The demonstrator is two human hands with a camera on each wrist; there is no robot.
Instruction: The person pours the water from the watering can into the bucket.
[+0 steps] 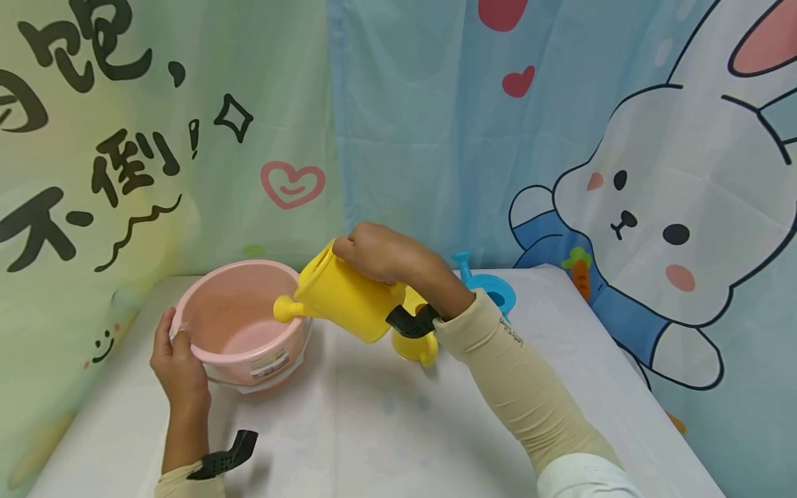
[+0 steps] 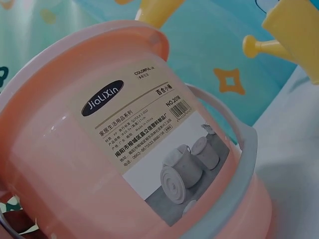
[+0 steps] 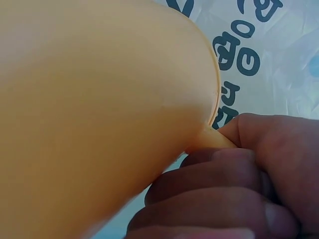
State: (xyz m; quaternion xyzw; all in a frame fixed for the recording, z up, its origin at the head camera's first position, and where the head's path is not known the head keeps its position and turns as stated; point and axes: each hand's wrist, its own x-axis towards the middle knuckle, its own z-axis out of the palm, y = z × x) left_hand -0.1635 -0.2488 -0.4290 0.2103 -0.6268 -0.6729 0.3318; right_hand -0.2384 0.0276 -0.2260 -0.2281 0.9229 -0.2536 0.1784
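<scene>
My left hand grips the left rim of a pink bucket, thumb at the edge. The bucket has a printed label and a pale handle hanging down its front. In my right hand is the handle of a yellow watering can, raised off the table and tipped to the left. Its spout end overlaps the bucket's right rim in the head view. The right wrist view shows curled fingers around the handle, beside the can's large body.
A second yellow watering can stands behind my right wrist, partly hidden. Farther back on the right is a blue watering can. The white-covered table meets a printed curtain at the back.
</scene>
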